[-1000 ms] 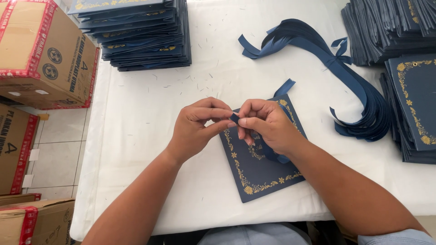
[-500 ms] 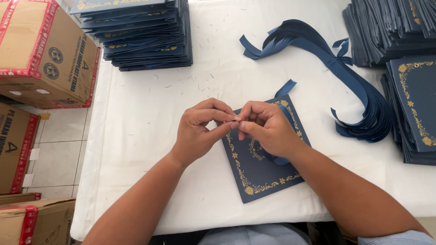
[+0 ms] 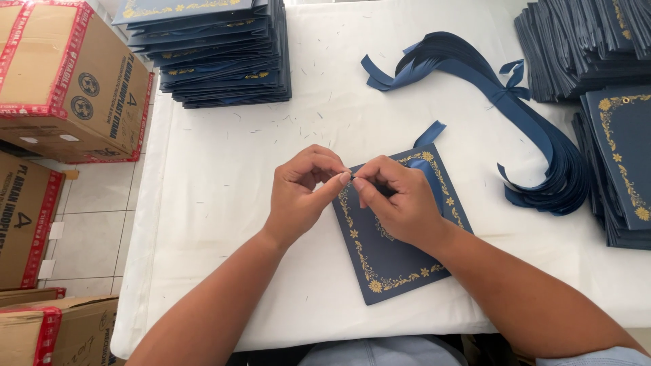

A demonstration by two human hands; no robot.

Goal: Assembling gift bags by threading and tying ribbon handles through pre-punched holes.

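A navy blue card cover (image 3: 386, 254) with a gold floral border lies flat on the white table (image 3: 224, 203) in front of me. A navy ribbon (image 3: 429, 135) sticks out from its far corner. My left hand (image 3: 302, 193) and my right hand (image 3: 397, 196) meet over the cover's upper left edge, fingertips pinched together on a small bit of the ribbon. Most of that bit is hidden by my fingers.
A bundle of navy ribbons (image 3: 536, 135) curves across the right side. Stacks of the same blue covers stand at the back left (image 3: 217, 54), back right (image 3: 583, 47) and right edge (image 3: 624, 163). Cardboard boxes (image 3: 68, 81) sit on the floor to the left.
My fingertips have closed tighter together over the cover's corner; the hands have barely shifted otherwise.
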